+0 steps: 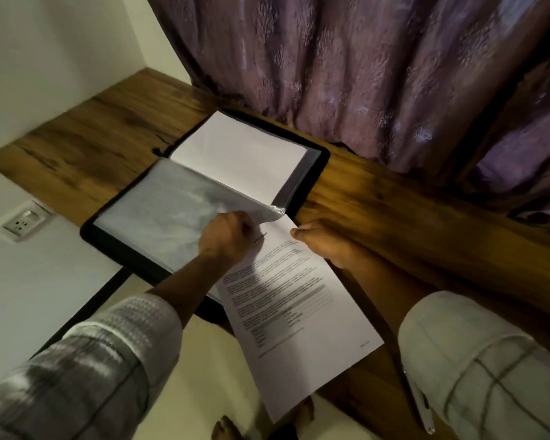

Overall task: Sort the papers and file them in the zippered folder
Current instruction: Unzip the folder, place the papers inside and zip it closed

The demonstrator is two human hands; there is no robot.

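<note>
Checked sleeves [86, 360] fill the bottom of my view, one on each forearm. From them both hands reach out over a wooden desk [86, 147] that runs along a purple patterned curtain [378, 74]. My left hand [226, 238] is closed in a pinch on the lifted corner of a clear plastic sleeve page [178, 201] in the zippered folder [318, 154]. That black folder lies open on the desk, its near corner hanging over the desk's edge. On its far half sits a blank white sheet [242, 154]. My right hand [327, 242] grips the right edge of a printed paper [296, 312], fingers curled under it and thumb on top. The paper's top end sits just at the raised sleeve page, while its lower end juts out past the desk edge towards me. A wall socket [24, 223] shows at left.
</note>
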